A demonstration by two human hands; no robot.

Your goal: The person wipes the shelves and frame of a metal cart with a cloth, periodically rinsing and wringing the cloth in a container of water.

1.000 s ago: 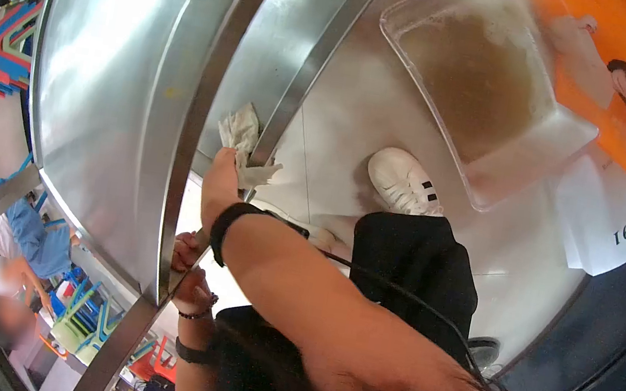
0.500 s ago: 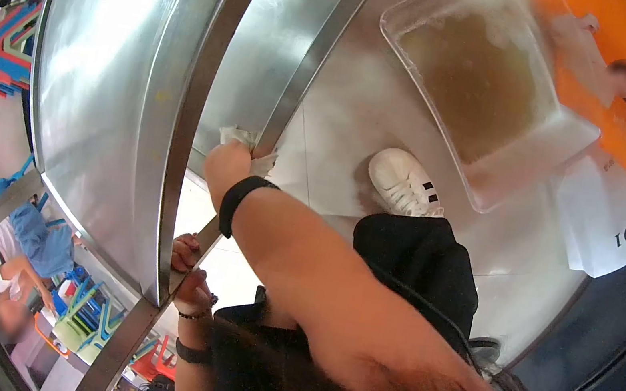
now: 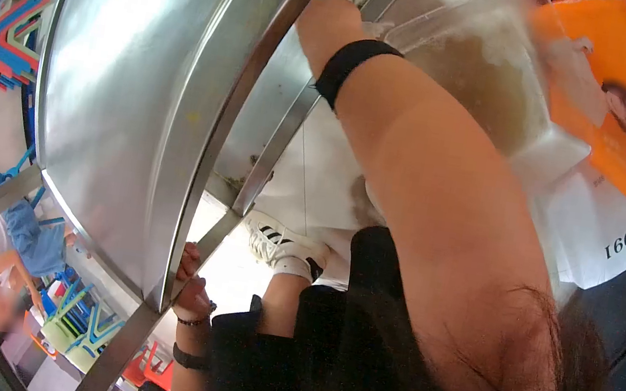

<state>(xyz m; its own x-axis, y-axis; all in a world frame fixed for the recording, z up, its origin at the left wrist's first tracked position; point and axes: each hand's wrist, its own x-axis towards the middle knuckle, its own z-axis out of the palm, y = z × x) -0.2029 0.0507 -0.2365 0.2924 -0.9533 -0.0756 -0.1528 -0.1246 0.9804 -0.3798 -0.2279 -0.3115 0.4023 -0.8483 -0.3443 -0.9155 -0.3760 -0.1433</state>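
My right hand [image 3: 328,26] is far along the lower shelf [image 3: 257,110] of a stainless-steel table. It is closed on a pale crumpled cloth [image 3: 374,28], pressed near the shelf's edge; most of its fingers are hidden. Small dark dirt specks [image 3: 232,181] lie at the shelf's near corner. My left hand [image 3: 190,284] has its fingers wrapped round the steel frame [image 3: 210,245] of the table, close to the corner leg. Above the shelf spreads the shiny tabletop [image 3: 119,86].
A clear plastic tub [image 3: 550,154] of murky brownish liquid stands on the floor beside an orange-and-white bag [image 3: 615,71]. My shoe [image 3: 274,240] is near the shelf corner. Stacked colourful chairs [image 3: 8,45] and a seated person [image 3: 7,263] are beyond the table.
My right hand has slid the cloth farther along the shelf, away from the near corner, uncovering dirt specks. A shoe now shows near the corner. The left hand keeps its grip.
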